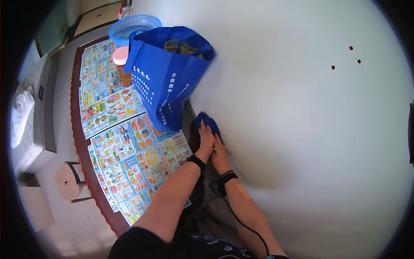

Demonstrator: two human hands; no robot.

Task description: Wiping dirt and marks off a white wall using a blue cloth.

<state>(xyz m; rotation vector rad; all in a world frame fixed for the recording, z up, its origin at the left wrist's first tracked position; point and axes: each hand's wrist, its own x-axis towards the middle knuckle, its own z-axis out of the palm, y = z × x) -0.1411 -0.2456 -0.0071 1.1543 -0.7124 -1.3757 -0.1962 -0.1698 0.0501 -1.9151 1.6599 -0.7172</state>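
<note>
A dark blue cloth (210,124) lies bunched on the dark tabletop, right against the white wall. The fingers of my left hand (206,139) stretch over it and press on it. Close alongside, my right hand (221,154) has its fingertips at the cloth's near edge; its grip there is partly hidden. Just beyond my hands stands a tall blue fabric bag (168,81) bearing white writing, open at the top. Yellowish-green contents (182,48) show inside it.
Printed leaflets (142,155) cover much of the red-brown table (77,97). Left of the bag stands a pink-lidded bottle (121,61) of brown liquid, with a blue plastic basin (142,21) behind. A stool (68,181) stands by the left edge. The wall (291,113) bounds the right side.
</note>
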